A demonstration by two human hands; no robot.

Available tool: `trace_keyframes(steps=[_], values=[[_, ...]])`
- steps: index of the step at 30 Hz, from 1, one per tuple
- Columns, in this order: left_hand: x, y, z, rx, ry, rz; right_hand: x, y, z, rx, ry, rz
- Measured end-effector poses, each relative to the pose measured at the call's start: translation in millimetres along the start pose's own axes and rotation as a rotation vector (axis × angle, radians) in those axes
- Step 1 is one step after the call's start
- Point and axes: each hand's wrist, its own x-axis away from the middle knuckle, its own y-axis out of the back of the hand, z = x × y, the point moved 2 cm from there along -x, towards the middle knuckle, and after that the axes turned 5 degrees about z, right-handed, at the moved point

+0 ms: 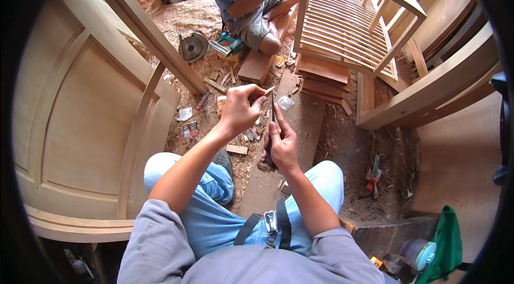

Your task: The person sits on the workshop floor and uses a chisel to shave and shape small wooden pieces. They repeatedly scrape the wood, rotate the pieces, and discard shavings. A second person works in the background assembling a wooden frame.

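Observation:
Between the thumb and fingers of my left hand (242,107) is a small pale piece of wood (269,91). My right hand (284,147) is closed around a thin dark-bladed tool (273,103), seen nearly edge-on with its blade pointing away from me. The blade's tip is close beside the wood piece; whether they touch I cannot tell. My fingers hide most of the tool's handle. Both hands are above a long wooden plank (300,129) that lies between my knees.
A curved wooden panel (85,118) stands at left, a slatted frame (342,16) at far right. Beyond my hands are a circular saw (194,47), a green power tool (232,43) and a seated person (243,5). Wood shavings and scraps cover the ground. A green cloth (448,246) hangs lower right.

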Motion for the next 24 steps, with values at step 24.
trace_keyframes(steps=[24], values=[[9.5, -18.3, 14.3, -0.128, 0.036, 0.201, -38.7, 57.5, 61.6, -0.054, 0.143, -0.885]])
